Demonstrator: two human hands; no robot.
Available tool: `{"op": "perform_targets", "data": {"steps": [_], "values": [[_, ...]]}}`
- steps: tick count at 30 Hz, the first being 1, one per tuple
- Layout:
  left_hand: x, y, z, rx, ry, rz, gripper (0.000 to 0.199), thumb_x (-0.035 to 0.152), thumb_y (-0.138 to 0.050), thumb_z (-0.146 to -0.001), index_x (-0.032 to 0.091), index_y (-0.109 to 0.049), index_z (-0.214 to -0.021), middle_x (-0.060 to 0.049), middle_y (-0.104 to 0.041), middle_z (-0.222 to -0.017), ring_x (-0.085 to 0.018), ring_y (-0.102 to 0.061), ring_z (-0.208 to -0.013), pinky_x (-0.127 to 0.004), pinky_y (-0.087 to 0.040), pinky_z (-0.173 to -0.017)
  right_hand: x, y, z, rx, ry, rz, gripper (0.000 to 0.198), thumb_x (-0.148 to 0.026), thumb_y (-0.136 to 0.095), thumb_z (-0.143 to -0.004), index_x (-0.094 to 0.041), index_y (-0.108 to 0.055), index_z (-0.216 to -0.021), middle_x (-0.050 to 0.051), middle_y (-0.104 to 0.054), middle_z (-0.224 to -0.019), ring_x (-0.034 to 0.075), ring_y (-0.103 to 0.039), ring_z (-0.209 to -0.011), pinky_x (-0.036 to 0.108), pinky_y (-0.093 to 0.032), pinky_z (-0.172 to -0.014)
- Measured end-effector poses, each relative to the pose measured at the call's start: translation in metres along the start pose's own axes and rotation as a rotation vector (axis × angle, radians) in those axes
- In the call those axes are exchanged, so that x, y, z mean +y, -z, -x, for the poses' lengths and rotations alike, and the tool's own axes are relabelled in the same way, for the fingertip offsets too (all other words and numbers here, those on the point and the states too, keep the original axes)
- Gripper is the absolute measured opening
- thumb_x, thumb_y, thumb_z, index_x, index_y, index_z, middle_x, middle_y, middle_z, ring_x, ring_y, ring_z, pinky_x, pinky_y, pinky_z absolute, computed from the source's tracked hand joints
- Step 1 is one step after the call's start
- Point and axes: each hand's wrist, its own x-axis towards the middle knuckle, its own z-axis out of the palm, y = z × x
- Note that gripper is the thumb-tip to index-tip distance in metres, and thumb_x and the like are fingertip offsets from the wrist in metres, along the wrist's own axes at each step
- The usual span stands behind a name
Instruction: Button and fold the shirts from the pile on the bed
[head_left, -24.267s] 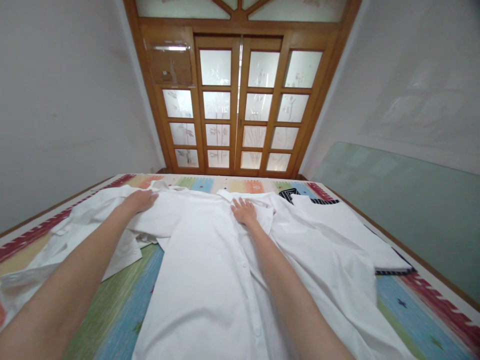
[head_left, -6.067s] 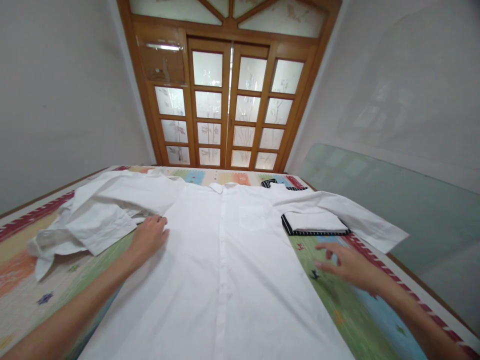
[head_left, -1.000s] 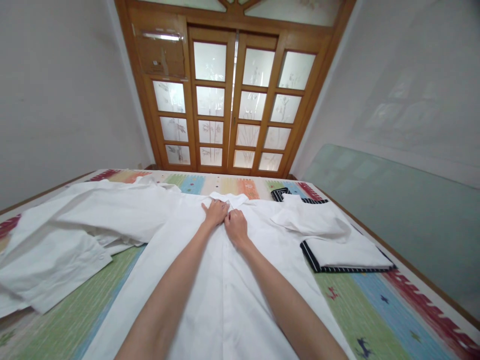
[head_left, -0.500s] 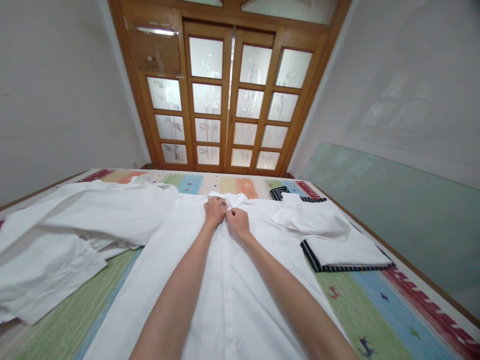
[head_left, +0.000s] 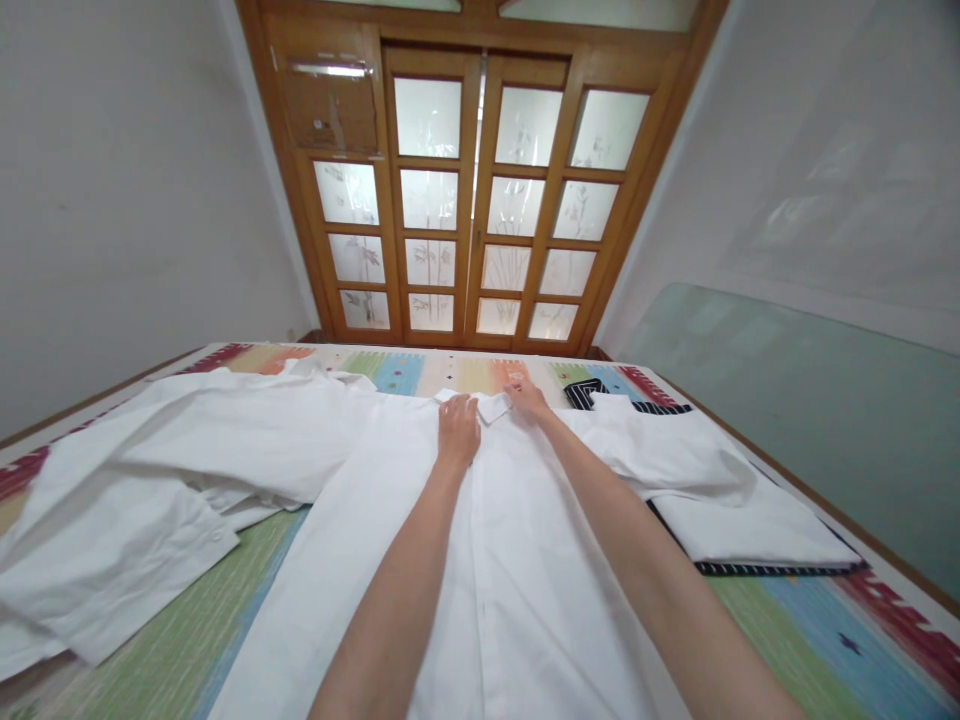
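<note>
A long-sleeved white shirt [head_left: 382, 500] lies spread front up, its collar [head_left: 495, 408] pointing away from me and its front edges meeting down the middle. My left hand [head_left: 459, 430] is at the left side of the collar, its fingers bent close together on the cloth. At the collar's right end, my right hand [head_left: 529, 397] has thumb and fingers pinched on the edge; the fingertips are small and partly hidden. Both forearms reach across the shirt's front. One sleeve [head_left: 165, 500] stretches out to the left, loosely creased.
A patterned, multicoloured bedspread [head_left: 262, 580] lies under the shirt. On the right, a folded dark striped cloth [head_left: 780, 570] shows beneath white fabric. A pale green panel [head_left: 795, 370] leans along the right wall. Wooden glass-paned doors [head_left: 480, 200] stand beyond the far edge.
My hands were together at the front just below the collar. The right hand has moved right and away to the collar's end; the left has shifted slightly. The view has also shifted a little.
</note>
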Motion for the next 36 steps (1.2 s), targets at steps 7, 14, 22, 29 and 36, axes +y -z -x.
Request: {"op": "perform_targets", "data": {"steps": [7, 14, 22, 29, 36], "values": [[-0.001, -0.004, 0.000, -0.101, -0.016, 0.007, 0.028, 0.014, -0.045, -0.089, 0.018, -0.059, -0.113, -0.011, -0.061, -0.117, -0.024, -0.053, -0.110, -0.037, -0.042, -0.093, -0.010, 0.003, -0.017, -0.176, -0.048, 0.014, 0.024, -0.030, -0.060, -0.083, -0.010, -0.071, -0.076, 0.008, -0.071, -0.071, 0.015, -0.061, -0.058, 0.022, -0.041, -0.053], [-0.002, -0.008, 0.003, -0.117, -0.071, -0.003, 0.039, 0.017, -0.044, -0.092, 0.024, -0.053, -0.130, -0.008, -0.054, -0.141, -0.028, -0.049, -0.120, -0.044, -0.038, -0.096, -0.006, 0.004, -0.013, -0.112, -0.014, 0.040, 0.017, -0.021, -0.059, -0.082, -0.013, -0.073, -0.088, 0.010, -0.074, -0.086, 0.018, -0.067, -0.079, 0.022, -0.046, -0.064], [0.002, -0.001, 0.001, -0.136, -0.035, -0.025, 0.024, 0.017, -0.043, -0.092, 0.018, -0.067, -0.097, -0.010, -0.068, -0.114, -0.024, -0.058, -0.108, -0.038, -0.041, -0.090, -0.022, -0.017, -0.006, 0.082, 0.113, 0.245, 0.023, -0.028, -0.060, -0.083, -0.018, -0.075, -0.097, 0.014, -0.070, -0.112, 0.030, -0.059, -0.113, 0.042, -0.044, -0.094], [0.004, 0.001, 0.001, -0.141, -0.011, -0.008, 0.023, 0.017, -0.044, -0.092, 0.017, -0.067, -0.094, -0.012, -0.069, -0.101, -0.025, -0.059, -0.105, -0.039, -0.042, -0.088, -0.032, -0.018, -0.014, -0.181, 0.303, 0.255, 0.024, -0.038, -0.062, -0.089, -0.019, -0.074, -0.095, 0.008, -0.075, -0.101, 0.018, -0.066, -0.090, 0.024, -0.044, -0.073], [0.001, -0.005, 0.000, -0.096, 0.056, 0.014, 0.019, 0.017, -0.049, -0.089, 0.018, -0.068, -0.093, -0.010, -0.068, -0.105, -0.024, -0.057, -0.106, -0.036, -0.042, -0.092, -0.041, -0.027, -0.010, -0.047, 0.275, 0.394, 0.026, -0.033, -0.064, -0.089, -0.011, -0.072, -0.101, 0.021, -0.069, -0.112, 0.030, -0.060, -0.109, 0.039, -0.039, -0.092]]}}
